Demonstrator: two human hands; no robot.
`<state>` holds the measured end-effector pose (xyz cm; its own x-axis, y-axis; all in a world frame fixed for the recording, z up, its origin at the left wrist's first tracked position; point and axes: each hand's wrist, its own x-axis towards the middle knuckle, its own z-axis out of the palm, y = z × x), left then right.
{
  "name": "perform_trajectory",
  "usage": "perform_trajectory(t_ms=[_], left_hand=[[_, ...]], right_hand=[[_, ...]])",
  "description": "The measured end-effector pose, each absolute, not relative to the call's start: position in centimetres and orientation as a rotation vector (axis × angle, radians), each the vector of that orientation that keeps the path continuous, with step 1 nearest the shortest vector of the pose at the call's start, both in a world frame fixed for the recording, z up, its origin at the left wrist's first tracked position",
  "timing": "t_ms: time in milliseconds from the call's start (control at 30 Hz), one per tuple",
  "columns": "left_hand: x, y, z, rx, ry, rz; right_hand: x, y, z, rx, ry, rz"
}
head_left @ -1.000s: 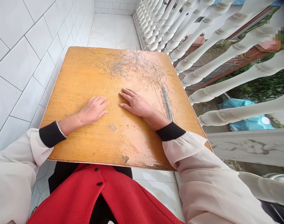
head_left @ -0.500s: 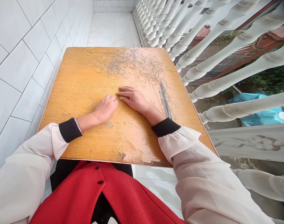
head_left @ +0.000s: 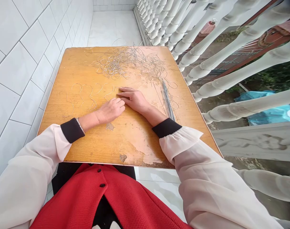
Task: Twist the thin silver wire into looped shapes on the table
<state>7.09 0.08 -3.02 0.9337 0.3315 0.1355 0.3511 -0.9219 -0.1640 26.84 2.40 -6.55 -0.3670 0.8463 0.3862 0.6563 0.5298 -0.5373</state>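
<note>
My left hand point(head_left: 111, 109) is closed, its fingertips pinched together against the table at the inner side of my right hand. The thin wire in this pinch is mostly hidden by the fingers. My right hand point(head_left: 133, 99) lies low over the tabletop with fingers stretched to the left, its lower fingers touching the left fingertips. Just left of the right fingertips are short curved wires point(head_left: 109, 94). More bent wires, one S-shaped wire point(head_left: 91, 95) among them, lie spread in a loose row farther left.
A tangled heap of wires point(head_left: 113, 66) covers the far part of the wooden table point(head_left: 92, 146). A bundle of straight wires point(head_left: 167, 101) lies right of my right hand. A tiled wall point(head_left: 13, 76) rises on the left; a white balustrade point(head_left: 202, 71) runs along the right.
My left hand has moved slightly right and now meets my right hand's fingers. The curved wire seen beside its fingertips earlier is now covered. The view has shifted a little.
</note>
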Motion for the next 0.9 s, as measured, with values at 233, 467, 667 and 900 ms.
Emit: perform_trajectory(t_ms=[233, 467, 667, 900], left_hand=[[7.1, -1.6, -2.8, -2.9, -0.804, -0.103], [6.8, -1.7, -2.3, -3.052, -1.116, -0.301], [4.1, -0.3, -1.9, -3.059, -1.477, -0.796], [3.5, 0.0, -2.4, -2.996, -1.595, -0.85]], right_hand=[[26.0, 2.3, -6.1, -1.316, -2.139, 0.298], [26.0, 2.2, -5.8, -1.33, -2.139, 0.308], [27.5, 2.0, -5.6, -1.369, -1.922, 0.387], [29.5, 1.9, -4.9, -1.525, -1.891, 0.586]])
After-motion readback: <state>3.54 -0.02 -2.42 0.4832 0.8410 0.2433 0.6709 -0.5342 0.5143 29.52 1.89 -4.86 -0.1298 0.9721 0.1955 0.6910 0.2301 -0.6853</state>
